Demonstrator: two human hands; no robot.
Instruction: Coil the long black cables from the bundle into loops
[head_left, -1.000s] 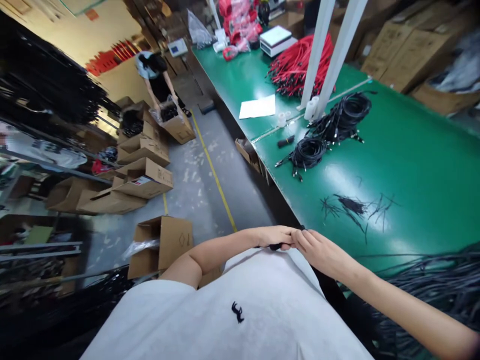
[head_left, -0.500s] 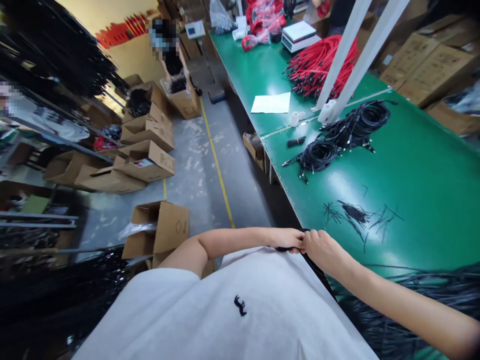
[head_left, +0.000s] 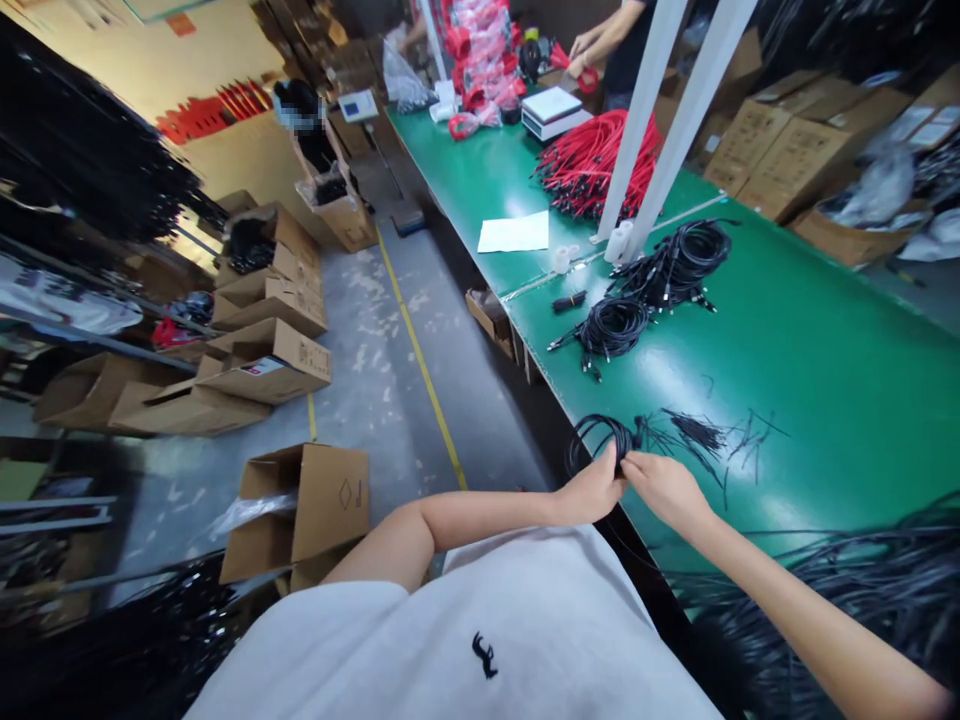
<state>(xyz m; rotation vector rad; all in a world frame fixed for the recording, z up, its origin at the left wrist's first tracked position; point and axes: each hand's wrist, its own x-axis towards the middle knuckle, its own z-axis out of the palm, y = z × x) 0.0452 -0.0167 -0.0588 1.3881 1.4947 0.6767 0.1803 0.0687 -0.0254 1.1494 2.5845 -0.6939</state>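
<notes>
A looped coil of black cable (head_left: 585, 440) is gripped in my left hand (head_left: 592, 488), its loops standing up over the near edge of the green table (head_left: 825, 400). My right hand (head_left: 664, 487) presses against the coil from the other side, fingers pinched at the bundle; what exactly they pinch is hidden. Just beyond the hands, short thin black strips (head_left: 699, 432) lie in a loose pile. Farther up the table rest a small coiled black cable (head_left: 613, 326) and a larger heap of coiled black cables (head_left: 686, 262).
Loose black cables (head_left: 840, 590) cover the table's near right end. Farther off are a white sheet (head_left: 514, 232), red cables (head_left: 592, 165), a scale (head_left: 551, 108) and white posts (head_left: 679, 130). Cardboard boxes (head_left: 330, 490) stand on the floor at left. Other people work at the back.
Both hands have come up from against my shirt to the table edge, and the coil's loops now show. The view has shifted, bringing a co-worker's hands with red cable into sight.
</notes>
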